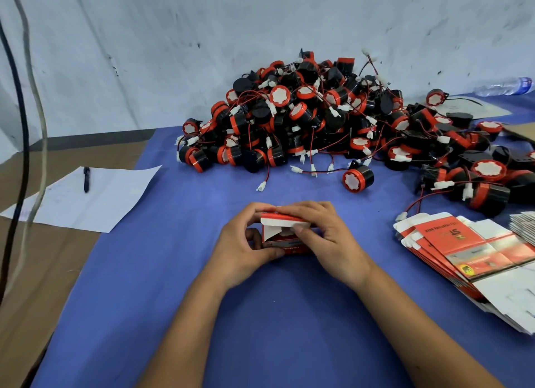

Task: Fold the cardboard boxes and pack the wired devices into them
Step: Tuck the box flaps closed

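Blue cloth (260, 315) on table, pale wall (173, 54) behind; left hand (240, 248) and right hand (327, 243) together gripping red box (285, 241)

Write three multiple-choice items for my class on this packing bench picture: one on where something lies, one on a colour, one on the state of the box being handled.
1. Where does the stack of flat unfolded cartons lie?
A. to the person's right on the blue cloth
B. on the white paper sheet
C. behind the device pile

2. What colour is the cloth under the hands?
A. green
B. blue
C. yellow

3. What state is the small red-and-white box in?
A. lying flat, untouched
B. sealed and set aside
C. held in both hands, end flaps still open

Answers:
1 A: the cartons fan out right of the right hand, near the pile of wired devices.
2 B: the table cover is plainly blue.
3 C: the left hand and right hand grip it, with a white flap raised.
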`<state>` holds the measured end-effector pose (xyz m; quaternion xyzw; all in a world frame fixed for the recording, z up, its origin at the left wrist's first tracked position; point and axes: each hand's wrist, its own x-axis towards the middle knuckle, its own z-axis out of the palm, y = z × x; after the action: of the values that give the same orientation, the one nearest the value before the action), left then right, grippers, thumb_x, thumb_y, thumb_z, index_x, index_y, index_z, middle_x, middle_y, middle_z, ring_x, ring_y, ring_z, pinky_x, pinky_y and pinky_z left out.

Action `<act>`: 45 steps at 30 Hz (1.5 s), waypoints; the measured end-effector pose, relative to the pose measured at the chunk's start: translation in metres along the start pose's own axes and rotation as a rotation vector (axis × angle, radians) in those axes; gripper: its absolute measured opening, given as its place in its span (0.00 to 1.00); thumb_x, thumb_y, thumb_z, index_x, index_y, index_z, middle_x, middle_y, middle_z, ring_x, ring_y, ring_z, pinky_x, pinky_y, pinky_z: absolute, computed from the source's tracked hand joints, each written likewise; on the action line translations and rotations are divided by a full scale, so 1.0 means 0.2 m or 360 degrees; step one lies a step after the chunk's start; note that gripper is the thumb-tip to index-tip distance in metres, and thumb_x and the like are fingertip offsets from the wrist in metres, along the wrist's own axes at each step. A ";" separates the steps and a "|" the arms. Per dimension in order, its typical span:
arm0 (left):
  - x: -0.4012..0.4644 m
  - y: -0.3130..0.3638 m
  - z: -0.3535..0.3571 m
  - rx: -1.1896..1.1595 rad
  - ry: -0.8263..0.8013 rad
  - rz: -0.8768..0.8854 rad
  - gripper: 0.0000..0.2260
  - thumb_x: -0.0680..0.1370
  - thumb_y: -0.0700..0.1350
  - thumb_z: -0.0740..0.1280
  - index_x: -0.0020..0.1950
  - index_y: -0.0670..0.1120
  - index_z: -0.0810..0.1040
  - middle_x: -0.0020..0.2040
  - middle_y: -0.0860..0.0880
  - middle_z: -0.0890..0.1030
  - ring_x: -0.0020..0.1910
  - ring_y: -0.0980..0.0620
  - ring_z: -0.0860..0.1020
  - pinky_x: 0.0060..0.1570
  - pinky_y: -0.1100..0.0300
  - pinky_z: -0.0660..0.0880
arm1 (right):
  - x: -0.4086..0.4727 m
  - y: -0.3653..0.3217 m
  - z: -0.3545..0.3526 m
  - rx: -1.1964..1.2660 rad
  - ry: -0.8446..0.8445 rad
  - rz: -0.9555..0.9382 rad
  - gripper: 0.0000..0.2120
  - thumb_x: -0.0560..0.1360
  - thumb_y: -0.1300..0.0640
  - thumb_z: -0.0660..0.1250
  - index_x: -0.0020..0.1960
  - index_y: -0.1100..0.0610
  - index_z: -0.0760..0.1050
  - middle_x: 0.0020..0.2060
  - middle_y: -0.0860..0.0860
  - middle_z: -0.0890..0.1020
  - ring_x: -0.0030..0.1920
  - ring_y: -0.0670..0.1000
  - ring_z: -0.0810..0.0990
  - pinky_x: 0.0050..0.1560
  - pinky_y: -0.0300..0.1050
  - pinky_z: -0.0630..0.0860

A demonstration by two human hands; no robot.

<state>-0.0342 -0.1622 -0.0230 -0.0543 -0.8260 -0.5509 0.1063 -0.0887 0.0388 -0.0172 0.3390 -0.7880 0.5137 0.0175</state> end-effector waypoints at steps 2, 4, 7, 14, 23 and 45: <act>0.00 0.00 0.00 -0.0030 0.0011 -0.0012 0.30 0.66 0.40 0.81 0.63 0.59 0.76 0.58 0.55 0.83 0.47 0.52 0.84 0.47 0.53 0.83 | -0.01 0.00 -0.01 -0.0006 -0.0050 0.0023 0.20 0.83 0.63 0.65 0.68 0.44 0.79 0.62 0.40 0.79 0.66 0.47 0.70 0.66 0.37 0.67; 0.00 0.00 0.01 0.0005 0.0039 0.0023 0.29 0.66 0.40 0.81 0.63 0.59 0.77 0.59 0.56 0.83 0.53 0.51 0.84 0.52 0.53 0.83 | -0.01 0.00 -0.01 -0.0028 -0.0119 0.0060 0.20 0.83 0.64 0.64 0.70 0.45 0.78 0.66 0.40 0.77 0.68 0.45 0.68 0.69 0.35 0.63; 0.00 0.01 0.01 0.0008 0.0146 0.0074 0.23 0.68 0.40 0.80 0.59 0.55 0.82 0.62 0.57 0.83 0.42 0.49 0.82 0.46 0.51 0.83 | -0.01 0.00 -0.02 -0.0101 -0.0238 0.0108 0.20 0.85 0.63 0.61 0.72 0.45 0.75 0.72 0.41 0.72 0.72 0.44 0.63 0.74 0.35 0.59; 0.01 0.00 0.01 -0.0105 0.0393 0.0142 0.07 0.73 0.33 0.77 0.43 0.45 0.88 0.54 0.53 0.87 0.43 0.51 0.83 0.41 0.53 0.81 | -0.04 0.00 -0.01 0.0023 0.0234 -0.0005 0.13 0.79 0.67 0.70 0.58 0.55 0.86 0.64 0.49 0.81 0.65 0.43 0.78 0.63 0.44 0.78; 0.00 0.01 0.00 0.0657 0.0404 0.0535 0.07 0.70 0.45 0.80 0.43 0.45 0.86 0.54 0.58 0.85 0.58 0.54 0.79 0.59 0.57 0.76 | -0.04 0.05 0.01 -0.0485 0.0388 -0.0407 0.07 0.76 0.66 0.73 0.53 0.60 0.86 0.57 0.53 0.84 0.64 0.55 0.80 0.62 0.52 0.79; 0.09 1.07 0.99 -0.0403 -0.0081 0.0592 0.14 0.81 0.53 0.65 0.65 0.56 0.81 0.57 0.57 0.85 0.56 0.56 0.84 0.56 0.52 0.81 | -0.63 -0.58 -1.09 -0.1205 0.1084 0.0412 0.20 0.67 0.54 0.77 0.58 0.51 0.77 0.51 0.49 0.82 0.52 0.55 0.78 0.48 0.53 0.78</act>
<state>-0.0310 0.1036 0.1000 -0.2324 -0.7283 -0.6197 0.1775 0.0028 0.2555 0.1305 0.0228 -0.9035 0.2720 0.3303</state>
